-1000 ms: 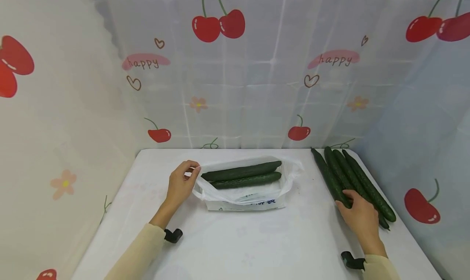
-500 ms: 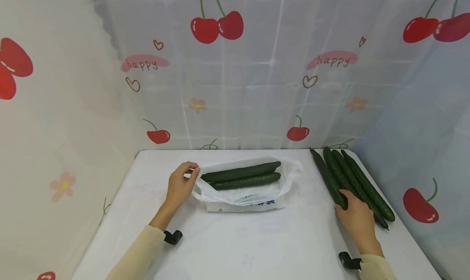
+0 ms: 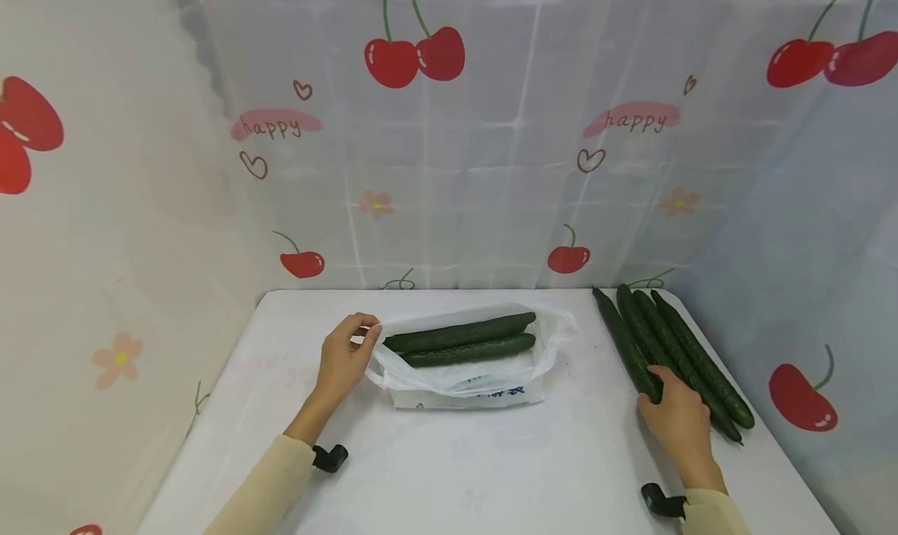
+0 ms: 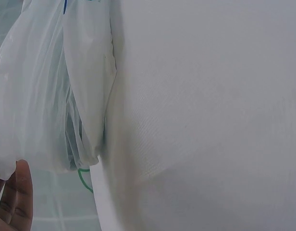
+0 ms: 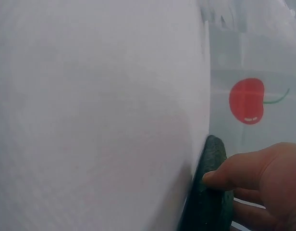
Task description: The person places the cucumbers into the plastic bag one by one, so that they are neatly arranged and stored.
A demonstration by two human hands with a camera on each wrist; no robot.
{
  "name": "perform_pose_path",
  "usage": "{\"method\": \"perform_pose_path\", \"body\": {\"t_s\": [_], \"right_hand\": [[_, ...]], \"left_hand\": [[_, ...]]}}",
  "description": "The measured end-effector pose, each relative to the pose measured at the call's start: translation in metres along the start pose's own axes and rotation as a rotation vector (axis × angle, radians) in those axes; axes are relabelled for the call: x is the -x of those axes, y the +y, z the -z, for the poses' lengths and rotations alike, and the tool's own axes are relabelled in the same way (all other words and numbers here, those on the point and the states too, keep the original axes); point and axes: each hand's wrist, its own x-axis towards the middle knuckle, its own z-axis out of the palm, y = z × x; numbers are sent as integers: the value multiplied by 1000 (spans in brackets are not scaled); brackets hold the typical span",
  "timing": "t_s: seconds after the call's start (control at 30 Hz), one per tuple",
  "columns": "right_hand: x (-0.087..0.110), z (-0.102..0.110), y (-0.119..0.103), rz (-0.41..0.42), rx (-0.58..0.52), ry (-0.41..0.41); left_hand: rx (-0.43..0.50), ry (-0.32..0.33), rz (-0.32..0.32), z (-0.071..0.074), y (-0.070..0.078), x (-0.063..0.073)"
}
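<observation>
My left hand pinches the left edge of the rim of a white plastic bag, which lies with its mouth held wide. Two dark green cucumbers lie side by side in the bag. On the right, my right hand grips the near end of the leftmost cucumber of a group, thumb on its left side. In the right wrist view the thumb presses on that cucumber. Several more cucumbers lie close beside it, partly hidden by the hand.
All of this is on a white-covered table. A curtain printed with cherries hangs right behind its far edge, with more hangings at both sides. The cucumbers lie along the table's right edge.
My right hand has shifted slightly left with the leftmost cucumber's near end, which has moved a little away from the others. The left hand keeps its hold on the bag.
</observation>
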Motion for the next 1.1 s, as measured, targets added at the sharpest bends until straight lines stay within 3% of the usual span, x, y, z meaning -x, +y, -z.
{"method": "perform_pose_path", "body": {"t_s": [0.8, 1.1], "right_hand": [[2, 3, -1, -126, -155, 27], [4, 0, 1, -136, -204, 118]], "left_hand": [[-8, -10, 26, 0, -2, 1], [-4, -8, 25, 0, 0, 0]]}}
